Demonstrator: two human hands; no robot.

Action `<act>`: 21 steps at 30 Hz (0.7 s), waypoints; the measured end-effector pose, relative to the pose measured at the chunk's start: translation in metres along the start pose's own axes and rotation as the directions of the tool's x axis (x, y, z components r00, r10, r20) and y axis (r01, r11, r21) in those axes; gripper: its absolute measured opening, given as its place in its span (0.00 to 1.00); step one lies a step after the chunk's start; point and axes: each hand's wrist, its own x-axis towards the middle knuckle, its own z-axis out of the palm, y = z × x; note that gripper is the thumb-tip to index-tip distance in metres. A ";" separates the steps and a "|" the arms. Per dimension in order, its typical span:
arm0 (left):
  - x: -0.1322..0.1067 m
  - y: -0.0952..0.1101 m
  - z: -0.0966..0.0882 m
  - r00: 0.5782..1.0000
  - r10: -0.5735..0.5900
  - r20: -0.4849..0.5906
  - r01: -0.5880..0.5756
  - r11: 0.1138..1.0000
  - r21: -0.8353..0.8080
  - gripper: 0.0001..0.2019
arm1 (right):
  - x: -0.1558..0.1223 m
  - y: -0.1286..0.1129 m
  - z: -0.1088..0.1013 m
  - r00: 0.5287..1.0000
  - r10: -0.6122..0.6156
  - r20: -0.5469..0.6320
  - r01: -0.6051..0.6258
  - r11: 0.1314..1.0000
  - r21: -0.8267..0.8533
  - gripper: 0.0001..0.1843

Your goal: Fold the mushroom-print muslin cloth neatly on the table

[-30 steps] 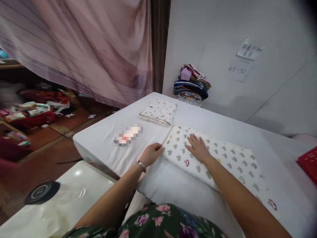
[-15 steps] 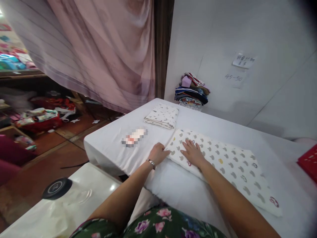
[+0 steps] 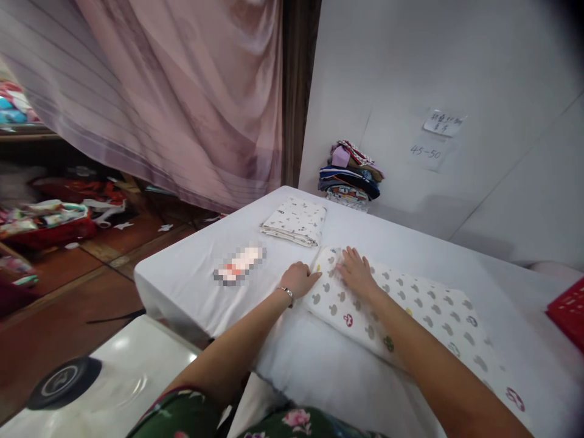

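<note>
A long folded cloth (image 3: 424, 304), white with grey mushroom shapes and a few coloured ones, lies flat on the white-covered table. My right hand (image 3: 358, 274) rests on its left part, palm down and fingers spread. At the cloth's left edge is my left hand (image 3: 298, 280), a bracelet on its wrist. Its fingers are slightly bent with the thumb apart, touching the edge; I see nothing held in it. Farther back lies a second folded cloth (image 3: 296, 219), white with a small dark print, in a thick flat bundle.
A blurred-out item (image 3: 239, 264) lies on the table's left part. Folded fabrics are stacked in a pile (image 3: 350, 170) by the wall. A red basket (image 3: 568, 313) stands at the right. A white surface with a black round object (image 3: 64, 383) is lower left; a pink curtain (image 3: 191, 91) hangs behind.
My right hand has slid slightly up toward the cloth's far edge. My left hand has moved a little right along the left edge. The view has shifted slightly.
</note>
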 end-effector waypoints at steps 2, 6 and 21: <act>0.007 0.001 0.005 1.000 0.028 -0.006 -0.027 0.997 0.071 0.18 | 0.013 -0.007 0.007 0.999 0.005 0.035 -0.004 1.000 -0.026 0.33; 0.007 -0.005 0.013 0.998 0.051 -0.032 -0.047 0.993 0.108 0.13 | 0.025 -0.016 0.029 0.990 -0.035 0.135 0.045 0.996 -0.073 0.36; 0.010 -0.016 0.018 0.988 0.141 -0.069 -0.133 0.985 0.106 0.10 | 0.045 -0.034 0.033 0.996 -0.029 0.089 0.032 0.999 -0.035 0.36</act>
